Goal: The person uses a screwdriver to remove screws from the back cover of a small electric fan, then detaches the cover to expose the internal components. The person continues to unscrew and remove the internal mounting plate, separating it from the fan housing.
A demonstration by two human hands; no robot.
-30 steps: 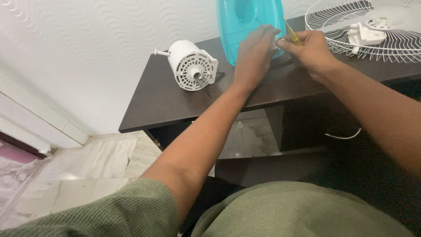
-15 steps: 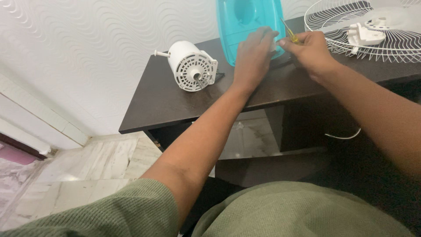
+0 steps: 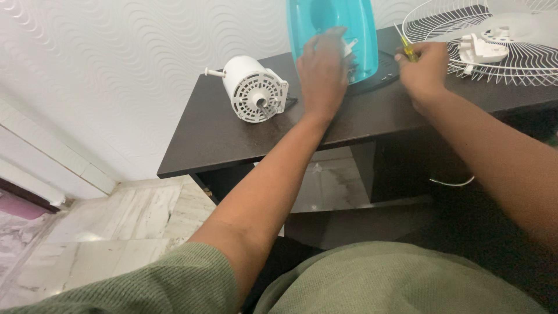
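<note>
My left hand (image 3: 321, 72) rests against the lower edge of a turquoise plastic fan housing (image 3: 331, 23) standing on the dark table (image 3: 232, 128), its fingers on a small white part (image 3: 349, 46) there. My right hand (image 3: 425, 68) is shut on a yellow-handled screwdriver (image 3: 407, 47), held just right of the housing and apart from it. A white fan motor (image 3: 254, 87) with a slotted face and metal shaft lies on the table to the left of my left hand.
A white wire fan guard (image 3: 494, 52) with a white plastic piece (image 3: 482, 49) on it lies at the table's right end. A black flat piece (image 3: 381, 72) sits under the housing. Below are a shelf, marble floor and a textured white wall.
My hands have drawn apart: the right hand moved right with the screwdriver, away from the housing. The left hand shifted up and left along the housing's lower edge.
</note>
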